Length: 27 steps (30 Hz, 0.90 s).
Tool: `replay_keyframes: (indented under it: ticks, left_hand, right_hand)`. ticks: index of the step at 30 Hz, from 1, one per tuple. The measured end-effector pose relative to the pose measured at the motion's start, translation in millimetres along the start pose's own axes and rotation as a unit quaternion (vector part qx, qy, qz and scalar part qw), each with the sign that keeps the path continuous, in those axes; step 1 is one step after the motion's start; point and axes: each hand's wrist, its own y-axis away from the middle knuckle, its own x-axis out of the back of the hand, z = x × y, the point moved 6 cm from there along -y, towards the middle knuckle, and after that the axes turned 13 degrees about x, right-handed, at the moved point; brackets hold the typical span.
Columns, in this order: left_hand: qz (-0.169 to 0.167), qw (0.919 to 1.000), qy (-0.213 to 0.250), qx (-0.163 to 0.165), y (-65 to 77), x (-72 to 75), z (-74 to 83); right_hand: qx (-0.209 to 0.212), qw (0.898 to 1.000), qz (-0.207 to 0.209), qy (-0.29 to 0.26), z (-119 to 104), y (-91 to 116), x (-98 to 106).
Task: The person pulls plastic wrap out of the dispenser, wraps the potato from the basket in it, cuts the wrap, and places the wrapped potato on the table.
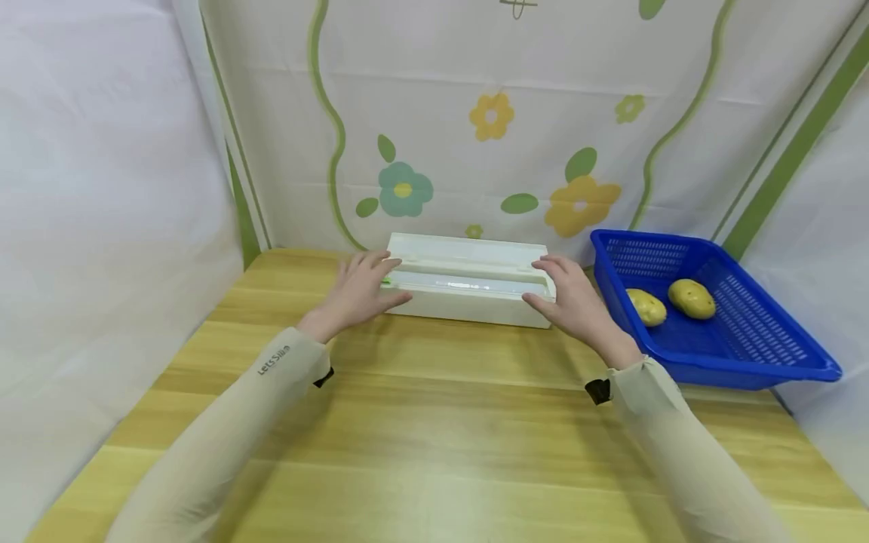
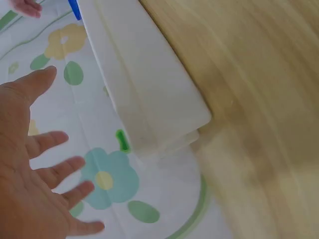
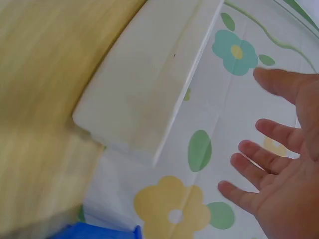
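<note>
A long white cling film dispenser box (image 1: pixel 468 308) sits at the back of the table, its lid (image 1: pixel 468 249) raised toward the curtain. Inside lies a shiny pale roll (image 1: pixel 465 284). By the left end shows a small green piece (image 2: pixel 122 141). My left hand (image 1: pixel 356 292) hovers over the box's left end, fingers spread. At the opposite end is my right hand (image 1: pixel 573 298), also with spread fingers. Both wrist views show the palms with nothing in them and a gap between the fingers and the box.
A blue plastic basket (image 1: pixel 740 371) stands right of my right hand, holding two potatoes, one nearer (image 1: pixel 646 308) and one farther right (image 1: pixel 692 299). A flower-printed curtain (image 1: pixel 434 105) hangs right behind the box. The wooden table (image 1: pixel 448 437) extends toward me.
</note>
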Motion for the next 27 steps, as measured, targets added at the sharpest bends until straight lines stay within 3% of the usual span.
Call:
replay_keyframes:
  ticks: [3, 8, 13, 18, 27]
  left_hand:
    - [0.003, 0.9971, 0.068, -0.034, -4.5, -0.7, -3.0]
    - [-0.029, 0.9889, 0.143, -0.026, -12.3, -5.9, -15.2]
    - [-0.056, 0.9862, 0.154, -0.023, -21.4, -13.8, -24.8]
    - [-0.070, 0.9843, 0.161, -0.014, -29.4, -22.0, -31.1]
    - [-0.095, 0.9788, 0.181, -0.008, -37.8, -30.9, -34.3]
  right_hand:
    - [0.005, 0.998, 0.052, -0.037, 6, 3, 1]
    - [-0.045, 0.993, 0.074, -0.083, 24, 9, -7]
    - [-0.091, 0.984, 0.079, -0.131, 38, 15, -16]
    - [-0.114, 0.982, 0.058, -0.140, 48, 16, -24]
    - [-0.082, 0.988, 0.030, -0.130, 51, 9, -34]
